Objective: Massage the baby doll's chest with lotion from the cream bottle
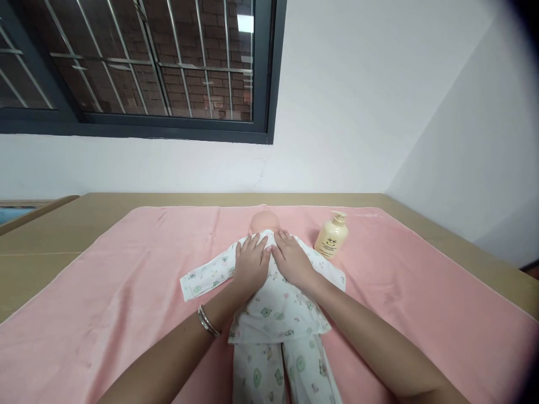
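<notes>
A baby doll lies on the bed-like surface, its bald head (265, 221) toward the wall and no facial features showing. It wears a white printed long-sleeved top (280, 314) and matching trousers (259, 370). My left hand (252, 261) rests flat on the upper left of the top, fingers stretched toward the head. On the upper right lies my right hand (292, 259), also flat, the two thumbs close together. Neither hand grips anything. Two thin bangles (208, 321) circle my left wrist.
A pink cloth (147, 280) covers most of the wooden table (63, 230). Right of the doll's head stands a cream pump bottle (332, 235). Behind are a white wall (337, 112) and a dark-framed window (168, 126) with metal bars.
</notes>
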Motion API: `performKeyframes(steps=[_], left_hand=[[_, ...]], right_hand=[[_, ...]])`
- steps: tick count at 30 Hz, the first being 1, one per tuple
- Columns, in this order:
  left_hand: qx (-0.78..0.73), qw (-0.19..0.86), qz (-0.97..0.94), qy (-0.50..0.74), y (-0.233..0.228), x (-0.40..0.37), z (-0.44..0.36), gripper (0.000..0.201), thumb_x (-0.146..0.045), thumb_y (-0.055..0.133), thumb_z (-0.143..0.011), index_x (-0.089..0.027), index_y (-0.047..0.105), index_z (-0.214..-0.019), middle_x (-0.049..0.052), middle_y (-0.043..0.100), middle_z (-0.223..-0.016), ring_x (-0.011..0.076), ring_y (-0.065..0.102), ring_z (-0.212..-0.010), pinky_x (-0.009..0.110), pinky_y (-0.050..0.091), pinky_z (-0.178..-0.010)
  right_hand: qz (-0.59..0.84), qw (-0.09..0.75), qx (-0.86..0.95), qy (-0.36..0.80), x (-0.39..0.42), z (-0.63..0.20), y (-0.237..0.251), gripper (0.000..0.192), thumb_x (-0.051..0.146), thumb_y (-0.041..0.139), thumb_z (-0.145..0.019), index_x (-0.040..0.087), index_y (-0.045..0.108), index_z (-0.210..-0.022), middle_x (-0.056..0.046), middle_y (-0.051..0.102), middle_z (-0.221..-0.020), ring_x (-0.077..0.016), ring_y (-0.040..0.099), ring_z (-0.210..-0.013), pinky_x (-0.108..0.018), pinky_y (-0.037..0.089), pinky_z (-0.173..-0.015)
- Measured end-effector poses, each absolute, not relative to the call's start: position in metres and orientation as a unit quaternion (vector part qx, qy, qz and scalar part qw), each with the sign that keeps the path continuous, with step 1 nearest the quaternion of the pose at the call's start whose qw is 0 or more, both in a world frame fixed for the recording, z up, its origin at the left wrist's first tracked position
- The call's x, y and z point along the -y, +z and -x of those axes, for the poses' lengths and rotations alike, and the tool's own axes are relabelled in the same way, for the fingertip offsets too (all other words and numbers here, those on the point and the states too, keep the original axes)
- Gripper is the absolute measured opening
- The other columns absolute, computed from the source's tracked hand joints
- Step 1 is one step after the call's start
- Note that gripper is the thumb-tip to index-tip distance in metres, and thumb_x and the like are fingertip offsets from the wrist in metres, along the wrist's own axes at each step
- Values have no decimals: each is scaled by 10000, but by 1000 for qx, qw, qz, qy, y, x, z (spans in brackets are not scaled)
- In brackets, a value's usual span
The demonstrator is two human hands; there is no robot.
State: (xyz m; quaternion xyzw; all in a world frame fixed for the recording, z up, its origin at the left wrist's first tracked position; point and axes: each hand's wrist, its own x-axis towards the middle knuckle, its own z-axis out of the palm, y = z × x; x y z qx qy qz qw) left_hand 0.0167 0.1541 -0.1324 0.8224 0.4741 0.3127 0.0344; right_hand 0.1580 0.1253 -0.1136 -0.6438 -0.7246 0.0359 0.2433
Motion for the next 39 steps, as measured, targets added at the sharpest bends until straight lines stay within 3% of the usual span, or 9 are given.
performKeyframes(steps=[9, 20, 31, 34, 37, 39], left_hand=[[-504, 20, -790, 350, -143, -151, -19, 431, -323, 372, -926, -121, 503, -1282, 168, 492, -1379, 314, 386, -1323, 553, 272, -1092], [-493, 25, -778, 389, -146, -153, -18, 398, -305, 403, -908, -134, 504, -1253, 166, 516, -1349, 303, 422, -1297, 535, 300, -1083], [-432, 39, -782, 448, -150, -152, -14, 366, -235, 365, -913, -123, 509, -1230, 145, 520, -1336, 259, 389, -1320, 490, 322, -1100], [-420, 54, -773, 473, -151, -150, -13, 385, -256, 333, -936, -132, 470, -1274, 140, 513, -1342, 246, 397, -1313, 485, 327, -1098], [-408, 60, -757, 507, -152, -148, -13, 411, -278, 296, -955, -139, 421, -1321, 148, 479, -1373, 243, 380, -1327, 482, 320, -1099], [-394, 63, -748, 531, -152, -147, -13, 424, -287, 280, -963, -135, 391, -1343, 158, 456, -1390, 241, 369, -1334, 480, 311, -1103]], right_hand=[[665, 240, 706, 28, -130, -165, -125, 551, 374, 239, -975, 78, 333, -1431, -144, 330, -1488, -218, 234, -1403, -422, 141, -1147], [669, 232, 706, 19, -126, -163, -125, 540, 353, 219, -975, 87, 337, -1430, -132, 342, -1484, -215, 243, -1400, -428, 159, -1144], [704, 166, 690, -12, -114, -161, -109, 584, 337, 230, -958, -43, 383, -1374, -238, 423, -1401, -304, 345, -1344, -518, 108, -1135], [690, 203, 694, -30, -113, -158, -102, 575, 268, 288, -929, -45, 312, -1411, -229, 344, -1456, -289, 274, -1383, -489, 126, -1147], [630, 264, 728, -63, -108, -151, -101, 597, 213, 312, -909, 12, 212, -1462, -155, 204, -1532, -225, 137, -1429, -428, 131, -1167], [597, 282, 749, -57, -107, -146, -106, 575, 228, 309, -925, 54, 229, -1467, -124, 205, -1537, -204, 120, -1433, -431, 139, -1169]])
